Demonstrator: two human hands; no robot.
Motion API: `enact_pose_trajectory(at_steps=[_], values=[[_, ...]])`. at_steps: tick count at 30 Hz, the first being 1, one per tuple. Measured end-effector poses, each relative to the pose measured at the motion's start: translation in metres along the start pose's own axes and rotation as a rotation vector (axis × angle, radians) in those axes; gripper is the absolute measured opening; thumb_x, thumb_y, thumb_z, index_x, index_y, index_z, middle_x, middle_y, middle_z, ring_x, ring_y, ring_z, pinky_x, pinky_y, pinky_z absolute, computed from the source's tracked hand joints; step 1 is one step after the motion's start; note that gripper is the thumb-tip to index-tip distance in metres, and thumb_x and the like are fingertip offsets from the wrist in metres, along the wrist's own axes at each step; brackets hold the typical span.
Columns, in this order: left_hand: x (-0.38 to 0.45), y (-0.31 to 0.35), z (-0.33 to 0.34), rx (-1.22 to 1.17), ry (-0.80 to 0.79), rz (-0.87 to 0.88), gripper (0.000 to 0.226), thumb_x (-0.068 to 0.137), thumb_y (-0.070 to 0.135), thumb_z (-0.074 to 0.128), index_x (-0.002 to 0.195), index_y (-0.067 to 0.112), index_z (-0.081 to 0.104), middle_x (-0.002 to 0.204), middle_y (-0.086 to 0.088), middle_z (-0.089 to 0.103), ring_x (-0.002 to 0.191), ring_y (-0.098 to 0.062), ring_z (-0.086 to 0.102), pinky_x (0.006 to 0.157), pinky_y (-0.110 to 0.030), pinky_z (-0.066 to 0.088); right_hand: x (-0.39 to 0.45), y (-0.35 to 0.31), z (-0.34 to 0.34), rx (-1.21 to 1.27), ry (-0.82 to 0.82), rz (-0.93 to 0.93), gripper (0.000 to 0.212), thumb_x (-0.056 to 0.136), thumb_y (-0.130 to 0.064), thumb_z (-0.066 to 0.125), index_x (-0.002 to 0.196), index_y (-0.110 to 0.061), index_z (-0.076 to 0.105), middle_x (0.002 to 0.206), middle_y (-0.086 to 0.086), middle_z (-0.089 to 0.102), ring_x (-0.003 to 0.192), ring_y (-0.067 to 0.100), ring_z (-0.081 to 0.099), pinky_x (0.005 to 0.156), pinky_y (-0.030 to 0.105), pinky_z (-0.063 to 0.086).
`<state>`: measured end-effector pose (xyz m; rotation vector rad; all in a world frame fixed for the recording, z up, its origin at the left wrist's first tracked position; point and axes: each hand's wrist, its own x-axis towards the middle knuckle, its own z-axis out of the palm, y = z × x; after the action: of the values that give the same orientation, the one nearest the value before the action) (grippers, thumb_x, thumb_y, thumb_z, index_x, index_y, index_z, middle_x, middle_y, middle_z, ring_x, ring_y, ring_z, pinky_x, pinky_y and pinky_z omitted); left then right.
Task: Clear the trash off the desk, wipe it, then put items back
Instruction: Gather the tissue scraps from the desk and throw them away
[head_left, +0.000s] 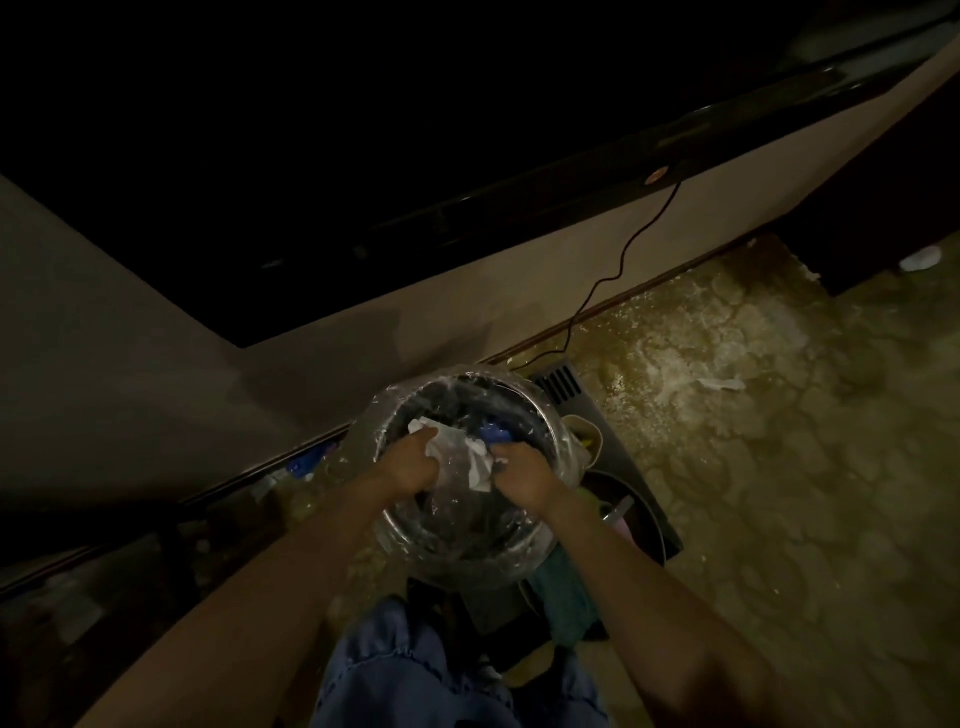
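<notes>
Two bare hands reach down into one round metal-rimmed trash bin lined with a clear plastic bag (535, 415), the left hand (410, 465) with its fingers curled onto one crumpled white paper tissue (457, 447) and the right hand (524, 480) gripping the other end of the same wad, so the tissue sits between the two grips just inside the bin's rim. Beyond the right hand's fingers lies one small blue object (492, 430) in the bin, and below that wrist one green cloth (566, 597) hangs beside the bin, touching its outer side. Well away from both grips, one black cable (631, 244) runs down the beige wall (156, 374) to the mottled stone floor (779, 441), where one white scrap (722, 383) lies.
</notes>
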<state>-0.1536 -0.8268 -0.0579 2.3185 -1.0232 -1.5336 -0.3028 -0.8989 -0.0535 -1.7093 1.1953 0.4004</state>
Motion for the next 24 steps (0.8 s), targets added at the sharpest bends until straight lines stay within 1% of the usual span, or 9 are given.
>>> enact_pose_trajectory(at_steps=[2, 5, 7, 10, 13, 16, 19, 21, 24], values=[[-0.002, 0.006, -0.006, 0.016, 0.016, 0.035, 0.051, 0.098, 0.009, 0.039, 0.147, 0.018, 0.030, 0.149, -0.015, 0.034, 0.127, -0.029, 0.045, 0.093, -0.023, 0.038, -0.008, -0.002, -0.009, -0.012, 0.024, -0.032, 0.033, 0.092, -0.004, 0.051, 0.124, -0.004, 0.060, 0.122, 0.017, 0.062, 0.118, 0.030, 0.054, 0.101, 0.030, 0.040], [-0.010, 0.017, -0.020, 0.118, 0.104, 0.088, 0.040, 0.100, 0.020, 0.038, 0.140, 0.022, 0.045, 0.139, -0.015, 0.048, 0.109, -0.028, 0.056, 0.086, -0.026, 0.043, -0.025, -0.010, -0.032, -0.088, 0.097, -0.093, 0.037, 0.093, -0.005, 0.049, 0.129, -0.007, 0.056, 0.127, 0.016, 0.058, 0.120, 0.030, 0.051, 0.101, 0.030, 0.039], [-0.021, 0.025, -0.031, 0.222, 0.160, 0.112, 0.035, 0.101, 0.024, 0.038, 0.132, 0.019, 0.053, 0.137, -0.014, 0.052, 0.115, -0.029, 0.054, 0.092, -0.027, 0.041, -0.034, -0.016, -0.048, -0.158, 0.133, -0.118, 0.037, 0.093, -0.003, 0.049, 0.130, -0.008, 0.054, 0.123, 0.015, 0.059, 0.113, 0.030, 0.055, 0.091, 0.029, 0.044], [-0.043, 0.041, -0.040, 0.276, 0.215, 0.117, 0.038, 0.102, 0.025, 0.037, 0.133, 0.009, 0.051, 0.131, -0.016, 0.055, 0.113, -0.031, 0.056, 0.090, -0.030, 0.044, -0.047, -0.025, -0.069, -0.212, 0.161, -0.176, 0.039, 0.092, 0.001, 0.049, 0.130, -0.007, 0.052, 0.118, 0.019, 0.059, 0.092, 0.027, 0.059, 0.069, 0.023, 0.045], [-0.069, 0.049, -0.041, 0.223, 0.292, 0.125, 0.037, 0.099, 0.027, 0.044, 0.129, 0.009, 0.057, 0.128, -0.014, 0.059, 0.111, -0.031, 0.059, 0.089, -0.030, 0.047, -0.065, -0.032, -0.081, -0.255, 0.215, -0.253, 0.028, 0.088, 0.000, 0.055, 0.116, 0.000, 0.060, 0.112, 0.020, 0.063, 0.102, 0.031, 0.060, 0.080, 0.030, 0.050], [-0.102, 0.048, -0.029, 0.195, 0.350, 0.116, 0.026, 0.097, 0.028, 0.047, 0.111, 0.014, 0.064, 0.118, -0.013, 0.064, 0.104, -0.028, 0.060, 0.079, -0.024, 0.041, -0.090, -0.034, -0.082, -0.314, 0.231, -0.335, 0.030, 0.089, -0.004, 0.057, 0.119, -0.001, 0.058, 0.116, 0.019, 0.061, 0.105, 0.030, 0.059, 0.081, 0.029, 0.048], [-0.139, 0.045, -0.010, 0.182, 0.402, 0.107, 0.035, 0.096, 0.028, 0.050, 0.125, 0.011, 0.058, 0.122, -0.013, 0.062, 0.109, -0.027, 0.057, 0.082, -0.024, 0.040, -0.117, -0.033, -0.076, -0.365, 0.193, -0.427, 0.029, 0.090, -0.004, 0.055, 0.118, 0.001, 0.058, 0.118, 0.018, 0.059, 0.105, 0.030, 0.057, 0.072, 0.022, 0.040], [-0.164, 0.040, 0.003, 0.178, 0.434, 0.076, 0.035, 0.095, 0.028, 0.050, 0.125, 0.011, 0.058, 0.122, -0.012, 0.061, 0.110, -0.026, 0.057, 0.086, -0.028, 0.042, -0.133, -0.032, -0.067, -0.402, 0.177, -0.489, 0.033, 0.089, -0.004, 0.055, 0.122, -0.001, 0.057, 0.121, 0.015, 0.057, 0.108, 0.029, 0.055, 0.075, 0.020, 0.038], [-0.202, 0.024, 0.020, 0.139, 0.473, 0.051, 0.020, 0.093, 0.029, 0.053, 0.103, 0.015, 0.063, 0.102, -0.009, 0.064, 0.092, -0.024, 0.059, 0.075, -0.028, 0.043, -0.152, -0.035, -0.047, -0.444, 0.164, -0.559, 0.040, 0.087, -0.008, 0.058, 0.127, -0.009, 0.055, 0.124, 0.012, 0.056, 0.105, 0.024, 0.056, 0.084, 0.028, 0.045]])
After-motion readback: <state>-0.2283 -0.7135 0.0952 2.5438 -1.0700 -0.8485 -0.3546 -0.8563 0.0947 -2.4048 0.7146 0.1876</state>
